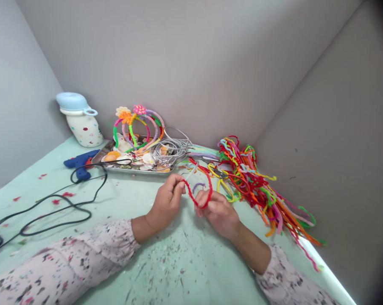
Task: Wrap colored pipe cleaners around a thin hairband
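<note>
Both of my hands are raised over the table with a fuzzy red pipe cleaner [210, 185] between them. My left hand [166, 203] pinches one end between thumb and fingers. A thin whitish stick [191, 171] slants up beside those fingertips; I cannot tell whether it is held. Closed around the lower bend of the pipe cleaner is my right hand [219, 214], and the wire loops upward above it. Just behind the hands lie a short purple pipe cleaner piece [197, 185] and a yellow-handled cutting tool [222, 173].
A metal tray [137, 170] at the back holds flower-topped headbands [145, 123] and grey wire hoops [175, 148]. Left of it are a blue glue gun [80, 163] with a trailing black cord [73, 203] and a white bottle [85, 127]. Colourful pipe cleaners [258, 186] are heaped at right.
</note>
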`<state>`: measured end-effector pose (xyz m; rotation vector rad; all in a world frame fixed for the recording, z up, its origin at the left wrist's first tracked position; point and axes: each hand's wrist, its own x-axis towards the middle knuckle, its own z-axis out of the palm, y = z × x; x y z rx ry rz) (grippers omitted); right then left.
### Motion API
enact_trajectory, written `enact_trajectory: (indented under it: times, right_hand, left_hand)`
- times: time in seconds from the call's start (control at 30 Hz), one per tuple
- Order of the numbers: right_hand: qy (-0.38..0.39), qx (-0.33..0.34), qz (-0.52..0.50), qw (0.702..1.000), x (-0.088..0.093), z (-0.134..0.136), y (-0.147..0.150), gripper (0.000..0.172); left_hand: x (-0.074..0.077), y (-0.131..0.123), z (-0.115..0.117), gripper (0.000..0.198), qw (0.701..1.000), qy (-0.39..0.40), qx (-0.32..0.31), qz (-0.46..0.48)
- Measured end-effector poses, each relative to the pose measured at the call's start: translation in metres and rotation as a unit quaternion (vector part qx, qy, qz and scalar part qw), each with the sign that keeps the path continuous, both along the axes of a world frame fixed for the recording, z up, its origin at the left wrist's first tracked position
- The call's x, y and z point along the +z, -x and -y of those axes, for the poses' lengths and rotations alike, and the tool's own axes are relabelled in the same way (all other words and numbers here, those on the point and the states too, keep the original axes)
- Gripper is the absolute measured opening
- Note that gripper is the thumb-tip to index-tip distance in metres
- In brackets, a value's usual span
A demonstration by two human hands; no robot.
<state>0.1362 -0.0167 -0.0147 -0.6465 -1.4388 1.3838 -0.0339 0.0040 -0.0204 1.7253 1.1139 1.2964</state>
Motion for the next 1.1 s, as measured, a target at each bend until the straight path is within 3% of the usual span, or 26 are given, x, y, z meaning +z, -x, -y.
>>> enact_trajectory:
  times: [0.13, 0.23, 0.4, 0.53, 0.7, 0.87, 1.1]
  right_hand:
    - [-0.216, -0.081, 0.136, 0.963, -0.001, 0.008, -0.001, 0.017]
    - [-0.313, -0.128, 0.159, 0.928, -0.004, 0.008, -0.002, 0.019]
    - [-0.289, -0.273, 0.204, 0.895, -0.012, -0.002, -0.001, 0.036]
    - [-0.317, -0.346, 0.261, 0.844, -0.011, -0.009, 0.000, 0.028]
    - [-0.365, -0.347, 0.273, 0.820, -0.009, -0.014, 0.000, 0.024]
    - [-0.369, -0.289, 0.287, 0.835, -0.009, -0.015, 0.000, 0.022]
    - [-0.353, -0.274, 0.296, 0.844, -0.010, -0.014, -0.001, 0.019]
  left_hand:
    - [0.000, 0.000, -0.001, 0.015, 1.000, 0.004, 0.007, 0.012]
    - [-0.001, 0.000, -0.001, 0.016, 1.000, 0.003, 0.003, 0.001]
    - [0.001, 0.001, 0.001, 0.018, 0.999, -0.004, -0.026, -0.022]
    - [0.006, 0.001, 0.002, 0.019, 0.997, -0.014, -0.057, -0.056]
    - [0.008, 0.001, -0.001, 0.020, 0.989, -0.076, -0.076, -0.102]
    - [0.006, 0.002, -0.003, 0.019, 0.983, -0.094, -0.071, -0.143]
    - [0.008, 0.003, 0.000, 0.016, 0.985, -0.075, -0.072, -0.138]
